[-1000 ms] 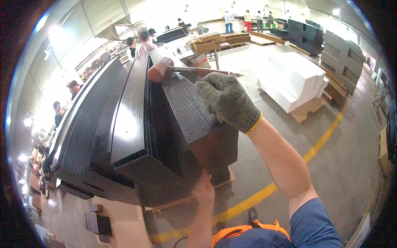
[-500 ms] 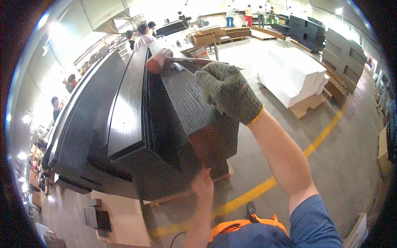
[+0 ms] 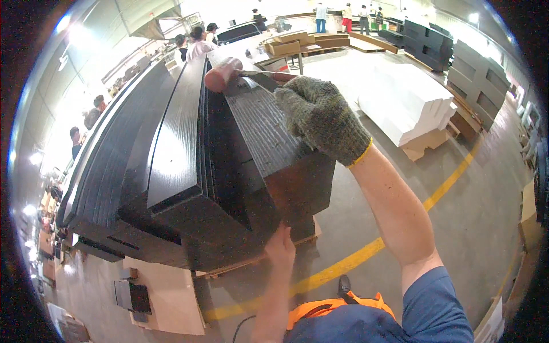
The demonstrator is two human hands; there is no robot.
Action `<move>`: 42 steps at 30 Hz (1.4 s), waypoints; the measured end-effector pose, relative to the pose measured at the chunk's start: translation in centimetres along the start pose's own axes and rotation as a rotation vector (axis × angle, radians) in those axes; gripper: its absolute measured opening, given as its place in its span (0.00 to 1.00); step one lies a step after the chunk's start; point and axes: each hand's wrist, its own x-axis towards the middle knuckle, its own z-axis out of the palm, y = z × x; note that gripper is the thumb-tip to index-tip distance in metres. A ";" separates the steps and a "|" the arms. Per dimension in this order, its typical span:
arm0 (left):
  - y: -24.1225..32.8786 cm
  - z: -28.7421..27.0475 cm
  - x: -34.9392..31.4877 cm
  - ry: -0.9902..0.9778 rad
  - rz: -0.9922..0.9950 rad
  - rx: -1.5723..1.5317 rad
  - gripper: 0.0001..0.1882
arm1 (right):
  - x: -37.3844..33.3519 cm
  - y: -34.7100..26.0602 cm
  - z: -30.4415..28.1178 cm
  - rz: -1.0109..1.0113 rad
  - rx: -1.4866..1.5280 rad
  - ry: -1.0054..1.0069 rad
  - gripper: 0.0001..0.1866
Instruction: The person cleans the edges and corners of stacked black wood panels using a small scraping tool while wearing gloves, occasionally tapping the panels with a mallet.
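Observation:
My right hand [image 3: 326, 121], in a grey knitted glove with a yellow cuff, is closed around the handle of a mallet with a reddish-brown head [image 3: 223, 75]. The mallet head is over the far part of a stack of black wood-grain panels [image 3: 266, 128]. My gloved hand is just above that stack's right side. Lower down, my bare left hand [image 3: 280, 246] reaches up to the bottom of the stack's near end. Its fingers are blurred and partly lost against the dark panels.
More black panels [image 3: 174, 143] stand upright to the left, on a wooden pallet. White panels [image 3: 400, 106] are stacked to the right, and grey ones [image 3: 477, 80] beyond them. A yellow line [image 3: 349, 260] crosses the floor. Several people stand farther back.
The view has shifted slightly. My right hand still grips the mallet above the panels, and my left hand stays by the near end of the stack.

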 end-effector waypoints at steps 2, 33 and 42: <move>0.4 -0.7 0.4 -0.069 0.032 0.065 0.11 | 0.2 0.9 0.0 -0.060 -0.040 -0.007 0.13; 9.9 -4.7 30.3 -0.332 0.717 0.308 0.19 | -10.8 10.8 1.4 -1.260 -1.057 -0.222 0.22; 9.5 -4.0 30.3 -0.341 0.847 0.307 0.18 | -15.4 18.9 3.7 -1.062 -0.731 -0.712 0.22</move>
